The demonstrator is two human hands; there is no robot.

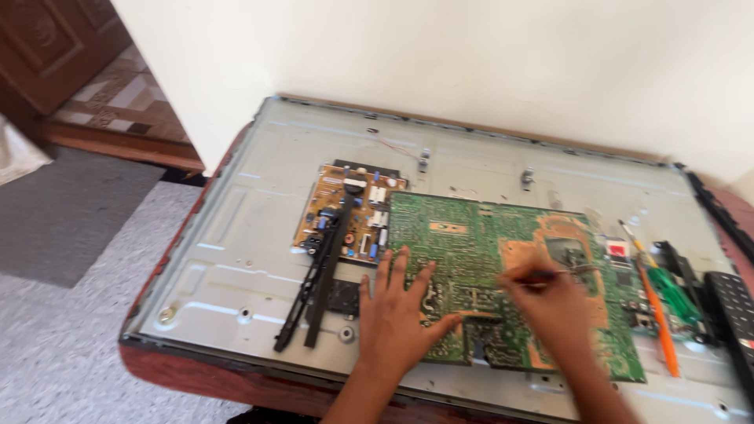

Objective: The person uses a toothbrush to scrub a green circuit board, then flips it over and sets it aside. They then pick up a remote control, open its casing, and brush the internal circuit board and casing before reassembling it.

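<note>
The green circuit board (503,275) is being probed near the bench's front edge. It is steadied by the flat, released left hand (397,306), while a thin tool (561,272) is pinched in the right hand (550,302). A steady tip seems needed next.

left hand (397,314): I am seeing it bare, wearing no glove or ring.
right hand (550,302): I am seeing it bare, forearm unsleeved.

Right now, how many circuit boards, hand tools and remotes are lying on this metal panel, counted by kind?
Circuit boards: 2, large green board, smaller tan board
Hand tools: 3, orange-handled tool, green-handled tool, thin tool in the right hand
Remotes: 1, black remote
Total: 6
</note>
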